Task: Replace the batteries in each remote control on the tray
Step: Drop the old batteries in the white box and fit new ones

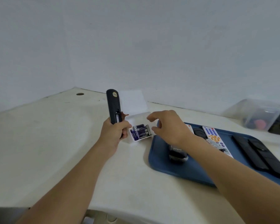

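Note:
My left hand [115,131] grips a black remote [113,105] upright, back side toward me, with its battery slot showing near my fingers. Just right of it a small white box [136,139] with its lid open holds several purple batteries [140,131]. My right hand [170,125] hovers over the box's right edge, fingers loosely spread and holding nothing. A blue tray [160,164] lies to the right with a white remote [215,139], two long black remotes [255,152] and a dark remote [178,154] partly hidden under my right forearm.
The cream table [55,143] meets a grey wall at the back; a cable hole [80,94] sits at the far left corner. A clear plastic container [262,117] with dark and red items stands at the far right.

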Available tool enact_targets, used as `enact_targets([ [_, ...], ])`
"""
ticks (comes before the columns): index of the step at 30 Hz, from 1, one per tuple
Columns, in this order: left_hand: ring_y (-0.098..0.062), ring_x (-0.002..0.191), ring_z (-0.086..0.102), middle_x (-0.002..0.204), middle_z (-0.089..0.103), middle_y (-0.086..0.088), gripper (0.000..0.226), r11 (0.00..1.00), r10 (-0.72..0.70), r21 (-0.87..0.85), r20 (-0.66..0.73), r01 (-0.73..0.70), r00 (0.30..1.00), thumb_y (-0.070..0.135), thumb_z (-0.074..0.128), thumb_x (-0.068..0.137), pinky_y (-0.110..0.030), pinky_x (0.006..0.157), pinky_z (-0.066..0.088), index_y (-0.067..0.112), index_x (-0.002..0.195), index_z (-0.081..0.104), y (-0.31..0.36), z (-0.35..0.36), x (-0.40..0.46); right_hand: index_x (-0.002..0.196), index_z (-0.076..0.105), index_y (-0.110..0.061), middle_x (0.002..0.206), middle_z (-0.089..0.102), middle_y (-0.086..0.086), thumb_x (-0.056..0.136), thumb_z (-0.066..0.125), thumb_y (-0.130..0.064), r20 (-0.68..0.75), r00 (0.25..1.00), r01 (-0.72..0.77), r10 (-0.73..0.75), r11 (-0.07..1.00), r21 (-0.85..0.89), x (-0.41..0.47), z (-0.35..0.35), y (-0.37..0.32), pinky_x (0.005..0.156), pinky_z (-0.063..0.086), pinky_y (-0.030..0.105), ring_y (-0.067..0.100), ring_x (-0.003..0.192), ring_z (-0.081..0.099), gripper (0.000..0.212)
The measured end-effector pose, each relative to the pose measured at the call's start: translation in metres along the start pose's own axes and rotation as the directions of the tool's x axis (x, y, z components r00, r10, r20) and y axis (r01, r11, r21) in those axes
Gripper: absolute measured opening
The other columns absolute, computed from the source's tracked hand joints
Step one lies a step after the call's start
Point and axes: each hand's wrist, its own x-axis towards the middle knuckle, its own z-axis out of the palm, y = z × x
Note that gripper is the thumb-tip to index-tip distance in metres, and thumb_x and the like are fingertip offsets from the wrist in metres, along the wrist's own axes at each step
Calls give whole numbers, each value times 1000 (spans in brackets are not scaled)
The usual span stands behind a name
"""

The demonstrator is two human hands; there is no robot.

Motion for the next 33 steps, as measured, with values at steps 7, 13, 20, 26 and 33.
enact_targets([
  [7, -13, 45, 37, 60, 45, -1, 35, 1000, 11, -11, 23, -10, 1000, -19, 61, 78, -21, 45, 37, 13, 91, 62, 1, -1, -3, 116, 65, -26, 108, 66, 2, 85, 59, -6, 162, 985, 99, -52, 950, -298, 10, 3, -17, 78, 53, 39, 26, 93, 61, 37],
  [13, -12, 46, 35, 59, 46, 5, 37, 999, -2, -42, 20, 3, 1000, -21, 58, 77, -21, 46, 35, 14, 90, 60, 1, -2, -3, 104, 59, -16, 90, 56, 4, 84, 57, 0, 178, 983, 122, -43, 876, -466, 14, 7, -26, 57, 41, 31, 27, 78, 58, 26],
  [20, -13, 46, 37, 57, 47, 4, 36, 1000, 18, -24, 24, -17, 1000, -19, 61, 77, -21, 45, 39, 14, 91, 62, 0, -1, -3, 101, 50, -12, 88, 50, 6, 84, 56, 4, 224, 975, 106, 8, 865, -491, 21, 7, -30, 58, 34, 31, 25, 71, 48, 23],
  [26, -14, 46, 37, 62, 45, -1, 36, 1000, 27, -11, 18, -27, 999, -18, 62, 78, -23, 46, 35, 10, 99, 61, -1, -3, 0, 116, 57, -12, 112, 58, 8, 85, 58, 3, 238, 971, 99, 9, 892, -440, 25, 17, -19, 73, 51, 37, 29, 92, 61, 35],
  [33, -14, 45, 38, 59, 46, -1, 33, 999, 49, 18, -12, -49, 999, -15, 63, 77, -23, 47, 38, 15, 92, 62, -3, 0, 3, 103, 61, -13, 94, 53, 5, 85, 58, 2, 296, 955, 143, 16, 849, -508, 31, 12, -20, 65, 44, 32, 26, 75, 53, 24],
])
